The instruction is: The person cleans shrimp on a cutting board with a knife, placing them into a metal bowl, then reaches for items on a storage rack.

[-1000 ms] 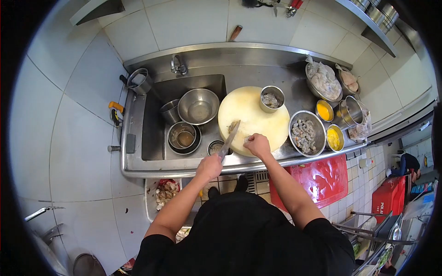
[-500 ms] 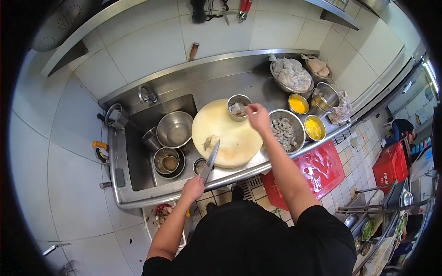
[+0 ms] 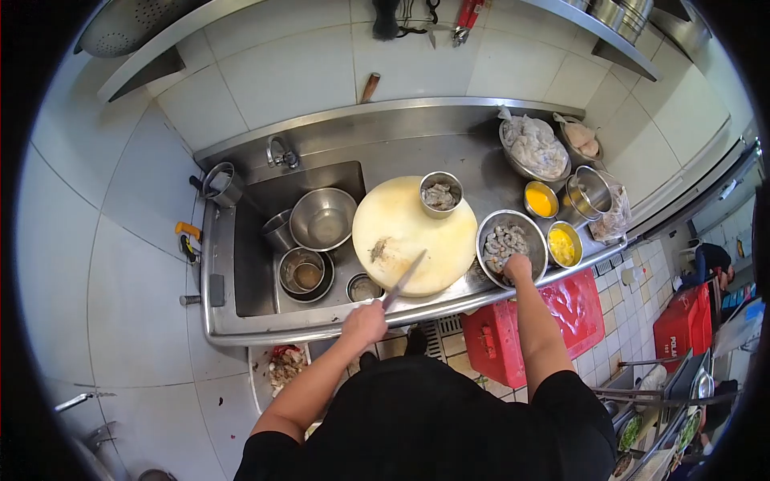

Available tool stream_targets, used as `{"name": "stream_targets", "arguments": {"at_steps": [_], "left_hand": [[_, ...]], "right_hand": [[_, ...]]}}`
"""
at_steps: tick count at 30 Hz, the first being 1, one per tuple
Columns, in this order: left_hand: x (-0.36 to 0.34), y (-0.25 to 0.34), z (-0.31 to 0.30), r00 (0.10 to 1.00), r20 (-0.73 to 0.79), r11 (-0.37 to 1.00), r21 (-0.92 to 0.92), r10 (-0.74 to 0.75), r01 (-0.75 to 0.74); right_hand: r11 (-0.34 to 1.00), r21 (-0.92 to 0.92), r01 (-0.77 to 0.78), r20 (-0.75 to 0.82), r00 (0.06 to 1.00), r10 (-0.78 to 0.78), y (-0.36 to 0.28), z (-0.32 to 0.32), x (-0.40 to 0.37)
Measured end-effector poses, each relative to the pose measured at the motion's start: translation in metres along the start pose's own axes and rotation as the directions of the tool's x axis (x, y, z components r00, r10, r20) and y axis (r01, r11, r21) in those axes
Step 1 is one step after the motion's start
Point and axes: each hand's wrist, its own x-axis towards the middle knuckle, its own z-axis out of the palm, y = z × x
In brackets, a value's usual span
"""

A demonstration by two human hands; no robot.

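12 o'clock is taken as straight away from the body. Grey raw shrimp [image 3: 504, 240] are held in a wide round stainless-steel bowl [image 3: 536, 242], set on the stainless-steel desk [image 3: 417, 152] at 3 o'clock from the thick round off-white cutting board [image 3: 389, 208]. The bowl's 6 o'clock rim is crossed by the right grip [image 3: 517, 267], fingertips tucked inside by the shrimp; whether they are pinched together on a piece cannot be told, the fingertips being hidden. Most of the pile is seen just beyond that grip, at 11 o'clock. Shrimp are curled and jumbled; no shared long axis is made out.

The board is found at 9 to 10 o'clock from the right grip. A small round steel cup [image 3: 440, 212] with greyish pieces is stood near the board's 1 o'clock edge.

The left grip [image 3: 365, 322] is wrapped around the handle end of a long steel-bladed knife [image 3: 407, 276], at the board's 7 o'clock. The blade is pointed to 1 o'clock, tip over the board; contact cannot be judged. Brownish scraps [image 3: 379, 250] are spread at the board's 8 o'clock. From the left grip the shrimp are well apart, at 2 o'clock; the right is far nearer.
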Motion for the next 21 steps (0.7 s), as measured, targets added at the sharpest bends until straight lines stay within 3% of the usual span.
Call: {"name": "stream_targets", "arguments": {"at_steps": [3,5,6,8,10,12,14,16,21], "left_hand": [[-0.001,-0.015,-0.028,0.993,-0.007,0.992,-0.047,-0.115,0.114],[0.000,-0.020,-0.036,0.987,-0.052,0.986,-0.073,-0.152,0.148],[-0.002,-0.019,-0.040,0.981,-0.093,0.983,-0.092,-0.168,0.159],[-0.001,-0.020,-0.037,0.974,-0.134,0.980,-0.111,-0.181,0.167],[0.008,-0.013,-0.021,0.993,-0.105,0.992,-0.116,-0.054,0.042],[0.008,0.011,-0.013,1.000,-0.002,0.992,-0.125,0.008,-0.009],[0.011,0.030,0.001,0.996,-0.021,0.986,-0.134,0.092,-0.094],[0.015,0.038,0.005,0.996,0.027,0.989,-0.122,0.083,-0.079],[0.024,-0.005,-0.003,0.997,-0.062,0.988,-0.154,-0.034,0.024]], "right_hand": [[0.998,0.033,-0.051,0.117,0.992,0.047,0.003,-0.013,0.006],[0.973,0.229,-0.028,-0.051,0.998,0.041,0.015,0.004,0.034],[0.974,0.227,-0.025,-0.049,0.998,0.037,0.006,-0.013,0.025],[0.844,0.532,0.068,0.025,0.995,-0.096,-0.038,-0.094,-0.023],[0.836,0.506,0.211,-0.169,0.975,-0.144,-0.073,-0.129,-0.048],[0.792,0.559,0.247,-0.207,0.966,-0.155,-0.107,-0.152,-0.066],[0.794,0.529,0.299,-0.247,0.950,-0.192,-0.140,-0.155,-0.070],[0.783,0.474,0.403,-0.343,0.903,-0.258,-0.167,-0.145,-0.072],[0.766,0.445,0.465,-0.242,0.885,-0.397,-0.227,-0.081,-0.072]]}}
